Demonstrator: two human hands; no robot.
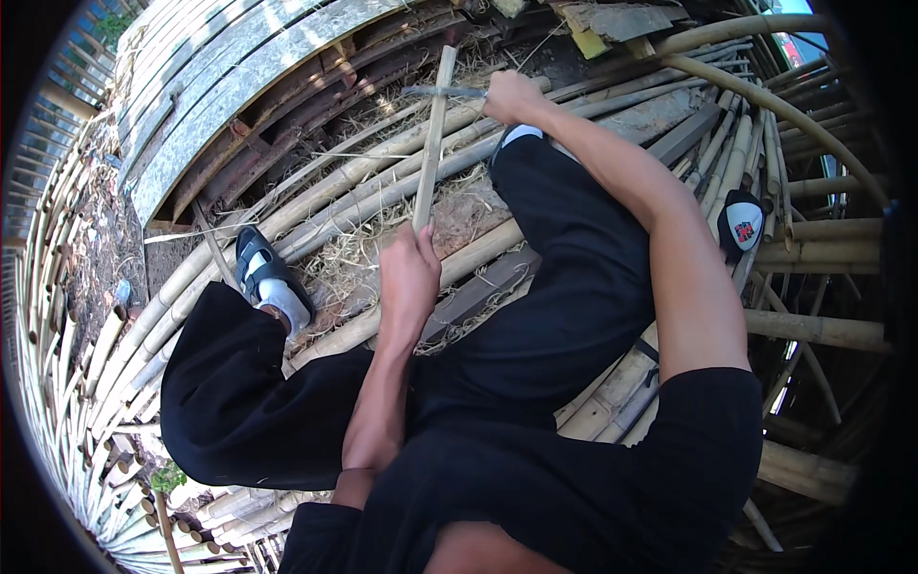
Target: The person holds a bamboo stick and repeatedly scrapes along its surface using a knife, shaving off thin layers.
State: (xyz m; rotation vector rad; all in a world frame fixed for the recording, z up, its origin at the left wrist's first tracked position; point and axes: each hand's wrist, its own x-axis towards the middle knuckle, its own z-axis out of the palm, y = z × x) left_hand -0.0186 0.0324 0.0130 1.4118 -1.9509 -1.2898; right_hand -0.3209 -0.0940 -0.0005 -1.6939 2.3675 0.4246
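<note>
Black-clad person, left hand closed around the near end of a long pale split-bamboo strip, right hand clenched on a narrow dark blade crossing the strip's far part, weathered grey plank platform beyond.

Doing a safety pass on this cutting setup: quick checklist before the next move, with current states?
1. Left hand gripping the bamboo strip: ok, closed around its lower end.
2. Right hand gripping the knife: ok, fist closed, blade pointing left.
3. Left fingers away from the blade: ok, it crosses the strip near the far end.
4. Cutting edge facing a safe way: cannot tell, too small.
5. Hand protection: not ok, both hands bare.
6. Ground free of shavings: not ok, littered between the feet.
</note>
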